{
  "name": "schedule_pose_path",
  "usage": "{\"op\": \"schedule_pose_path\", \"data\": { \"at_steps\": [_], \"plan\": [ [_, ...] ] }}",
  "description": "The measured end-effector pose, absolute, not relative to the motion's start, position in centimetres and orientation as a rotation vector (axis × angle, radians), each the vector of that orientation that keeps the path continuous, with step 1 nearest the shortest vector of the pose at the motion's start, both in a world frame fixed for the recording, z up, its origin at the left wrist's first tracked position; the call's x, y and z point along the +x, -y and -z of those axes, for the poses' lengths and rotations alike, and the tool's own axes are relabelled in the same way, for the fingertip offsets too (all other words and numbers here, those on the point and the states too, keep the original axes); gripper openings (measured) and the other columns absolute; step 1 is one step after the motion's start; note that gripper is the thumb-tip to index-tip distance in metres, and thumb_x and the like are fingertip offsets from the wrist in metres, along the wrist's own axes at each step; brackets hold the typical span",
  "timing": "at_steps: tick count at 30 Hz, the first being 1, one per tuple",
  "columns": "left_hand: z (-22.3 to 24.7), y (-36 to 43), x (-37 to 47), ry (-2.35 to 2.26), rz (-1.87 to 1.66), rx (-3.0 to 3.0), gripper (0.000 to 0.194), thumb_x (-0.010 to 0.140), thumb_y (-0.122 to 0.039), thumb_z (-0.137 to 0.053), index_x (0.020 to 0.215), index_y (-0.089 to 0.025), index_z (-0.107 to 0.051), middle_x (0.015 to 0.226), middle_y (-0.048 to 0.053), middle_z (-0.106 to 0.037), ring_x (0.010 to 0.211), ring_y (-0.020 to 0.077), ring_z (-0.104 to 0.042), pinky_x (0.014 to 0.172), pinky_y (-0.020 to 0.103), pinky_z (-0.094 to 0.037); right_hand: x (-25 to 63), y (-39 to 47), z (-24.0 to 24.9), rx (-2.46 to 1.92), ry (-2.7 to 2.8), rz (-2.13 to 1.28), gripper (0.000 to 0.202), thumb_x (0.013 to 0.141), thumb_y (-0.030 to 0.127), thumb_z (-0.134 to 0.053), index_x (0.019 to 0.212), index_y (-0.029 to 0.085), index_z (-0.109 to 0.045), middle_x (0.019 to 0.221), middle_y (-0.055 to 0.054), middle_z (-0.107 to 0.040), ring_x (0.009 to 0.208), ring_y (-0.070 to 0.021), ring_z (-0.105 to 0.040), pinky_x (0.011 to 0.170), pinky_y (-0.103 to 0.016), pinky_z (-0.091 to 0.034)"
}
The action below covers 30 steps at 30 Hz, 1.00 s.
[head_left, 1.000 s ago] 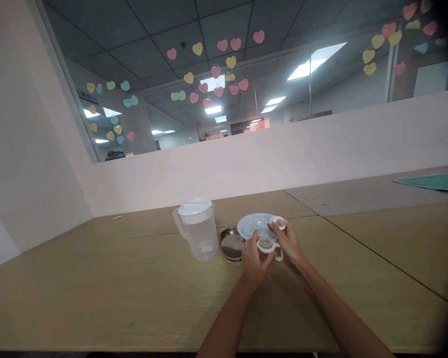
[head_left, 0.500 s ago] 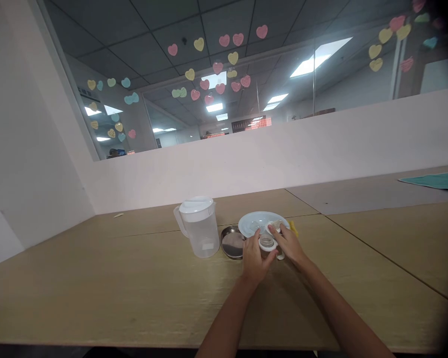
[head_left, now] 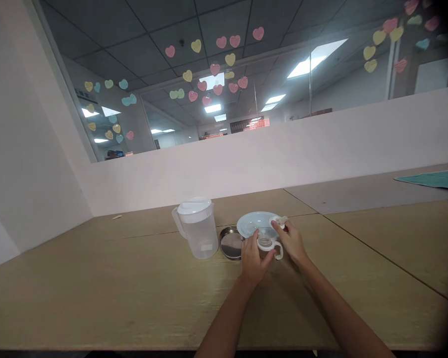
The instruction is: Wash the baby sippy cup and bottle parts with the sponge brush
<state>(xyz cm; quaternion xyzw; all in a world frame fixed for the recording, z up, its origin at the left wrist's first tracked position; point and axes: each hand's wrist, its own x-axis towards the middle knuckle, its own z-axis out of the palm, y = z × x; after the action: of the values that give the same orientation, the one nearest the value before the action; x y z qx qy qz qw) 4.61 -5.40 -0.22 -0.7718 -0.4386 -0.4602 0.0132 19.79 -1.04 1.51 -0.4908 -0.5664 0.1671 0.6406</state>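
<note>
My left hand (head_left: 251, 261) is closed around a small clear bottle (head_left: 265, 242) with a white collar and a curved white handle on its right side. The bottle's threaded mouth is uncovered and faces up. Just above and to the right, my right hand (head_left: 293, 242) pinches a white lid (head_left: 277, 222) with a translucent part on it. A gap separates lid and bottle. Behind both hands lies a pale blue plate (head_left: 256, 217) with something clear on it. Beside my left hand sits a round steel dish (head_left: 230, 244), partly covered by my fingers.
A translucent pitcher (head_left: 199, 233) with a white lid and handle stands left of the steel dish. At the far right lies a teal cloth (head_left: 435, 179). A small pale scrap (head_left: 117, 217) rests near the back left. A white wall (head_left: 209, 171) with a window borders the wooden table.
My right hand has moved the lid slightly right and up, away from the bottle's mouth, uncovering the white handle. My left hand stays around the bottle.
</note>
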Motion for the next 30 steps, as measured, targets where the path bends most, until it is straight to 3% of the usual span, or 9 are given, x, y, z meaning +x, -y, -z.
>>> {"op": "schedule_pose_path", "data": {
  "at_steps": [2,4,8,10,15,21,30],
  "plan": [
    [0.2,5.4,4.6,1.397,1.421,-2.415,0.064,0.082,-0.047,-0.054,0.135,-0.016,-0.035,0.122,0.014,-0.055,0.113,0.0271,-0.05,0.097,0.046,-0.038,20.0,0.9,-1.5,-1.111,1.223,-0.435,0.045,0.073,0.058,-0.055,0.084,0.016,-0.064,0.083,-0.007,-0.064,0.076,-0.0205,-0.058,0.072,-0.034,-0.046],
    [0.1,5.5,4.6,1.411,1.412,-2.426,0.064,0.083,-0.048,-0.053,0.135,-0.015,-0.035,0.123,0.015,-0.054,0.114,0.0277,-0.049,0.097,0.047,-0.038,20.1,0.8,-1.4,-1.1,1.183,-0.468,0.052,0.07,0.056,-0.059,0.1,0.015,-0.063,0.095,-0.01,-0.066,0.083,-0.0231,-0.06,0.075,-0.036,-0.047],
    [0.1,5.5,4.6,1.396,1.424,-2.437,0.064,0.083,-0.048,-0.053,0.134,-0.015,-0.035,0.124,0.015,-0.054,0.115,0.0274,-0.049,0.098,0.046,-0.037,20.2,0.9,-1.2,-1.135,1.161,-0.435,0.067,0.071,0.055,-0.058,0.124,0.015,-0.051,0.106,-0.012,-0.065,0.091,-0.0252,-0.061,0.081,-0.04,-0.047],
    [0.1,5.5,4.6,1.388,1.432,-2.439,0.064,0.082,-0.048,-0.053,0.134,-0.015,-0.035,0.124,0.014,-0.054,0.115,0.0273,-0.049,0.098,0.045,-0.038,20.2,1.2,-1.3,-1.141,1.178,-0.42,0.063,0.073,0.055,-0.056,0.122,0.016,-0.052,0.103,-0.011,-0.066,0.089,-0.0242,-0.061,0.081,-0.039,-0.047],
    [0.3,5.4,4.6,1.381,1.444,-2.431,0.064,0.082,-0.048,-0.053,0.134,-0.015,-0.036,0.125,0.014,-0.053,0.116,0.0274,-0.048,0.099,0.045,-0.037,20.3,1.7,-1.8,-1.182,1.203,-0.314,0.047,0.069,0.055,-0.06,0.094,0.016,-0.064,0.093,-0.011,-0.067,0.084,-0.0244,-0.061,0.078,-0.037,-0.046],
    [0.3,5.4,4.5,1.36,1.45,-2.427,0.063,0.083,-0.048,-0.054,0.134,-0.015,-0.037,0.125,0.014,-0.054,0.116,0.0274,-0.048,0.098,0.045,-0.038,20.1,1.9,-1.5,-1.137,1.205,-0.329,0.052,0.074,0.05,-0.056,0.115,0.018,-0.056,0.106,-0.011,-0.065,0.09,-0.0233,-0.061,0.081,-0.037,-0.046],
    [0.6,5.3,4.5,1.328,1.446,-2.43,0.063,0.083,-0.047,-0.053,0.134,-0.014,-0.036,0.126,0.015,-0.053,0.116,0.0275,-0.048,0.098,0.046,-0.038,20.2,1.6,-1.0,-1.243,1.21,-0.292,0.041,0.068,0.051,-0.059,0.094,0.019,-0.053,0.086,-0.006,-0.064,0.079,-0.0221,-0.06,0.072,-0.035,-0.045]
  ]
}}
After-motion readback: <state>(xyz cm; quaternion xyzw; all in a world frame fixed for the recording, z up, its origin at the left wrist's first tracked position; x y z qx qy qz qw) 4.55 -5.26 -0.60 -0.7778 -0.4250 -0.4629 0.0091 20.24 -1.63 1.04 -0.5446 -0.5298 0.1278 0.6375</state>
